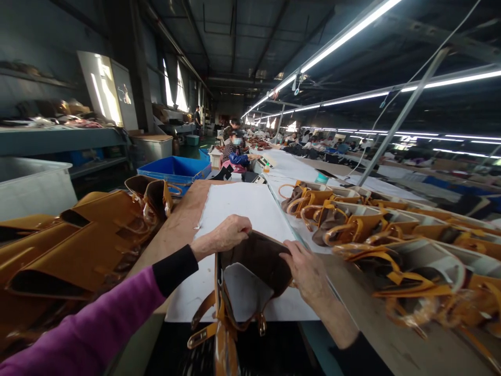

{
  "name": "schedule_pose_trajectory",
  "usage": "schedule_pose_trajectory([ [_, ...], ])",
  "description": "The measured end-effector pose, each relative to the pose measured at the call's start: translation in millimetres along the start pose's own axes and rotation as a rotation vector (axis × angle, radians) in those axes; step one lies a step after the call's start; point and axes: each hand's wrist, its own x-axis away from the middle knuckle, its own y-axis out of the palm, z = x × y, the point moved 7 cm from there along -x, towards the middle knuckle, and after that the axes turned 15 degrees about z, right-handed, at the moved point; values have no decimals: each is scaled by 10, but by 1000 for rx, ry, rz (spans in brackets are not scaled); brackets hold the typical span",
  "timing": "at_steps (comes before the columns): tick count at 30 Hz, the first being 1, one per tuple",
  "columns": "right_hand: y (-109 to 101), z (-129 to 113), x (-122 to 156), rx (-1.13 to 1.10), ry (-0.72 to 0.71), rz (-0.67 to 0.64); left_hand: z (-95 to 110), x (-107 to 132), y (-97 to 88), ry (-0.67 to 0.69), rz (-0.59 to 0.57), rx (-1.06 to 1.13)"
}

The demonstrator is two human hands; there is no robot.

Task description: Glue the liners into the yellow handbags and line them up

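Observation:
An open handbag [270, 258] with a dark brown inside stands in front of me at the near end of the table. Its tan straps and metal buckle hang toward me, and a pale grey panel [245, 292] shows within it. My left hand [233, 232] is closed on the far left corner of the bag's rim. On the right side of the rim, my right hand [307, 269] grips the edge between thumb and fingers. Under the bag lies a white sheet [242, 203]; the bag's outer far side is hidden.
Tan handbags [86, 245] are piled along my left. Rows of finished-looking bags [352, 224] with handles line the table on my right. A blue bin [172, 169] stands beyond the left pile. Further along sits another person [230, 149]. A slanted metal pole [403, 117] rises at right.

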Motion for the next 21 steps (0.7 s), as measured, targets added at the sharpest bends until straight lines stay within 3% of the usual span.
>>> schedule_pose_trajectory([
  [3,8,-87,21,96,-119,82,-14,-11,5,-24,17,-35],
  [8,91,43,-58,-112,-42,24,-29,-14,1,-34,16,-57],
  [14,122,86,-120,-72,-47,-11,-36,-27,-10,-80,43,-69],
  [17,73,-12,-122,100,-84,19,-15,-25,5,-116,52,-89],
  [21,97,-252,-163,340,-235,11,44,-23,39,-150,41,-89],
])
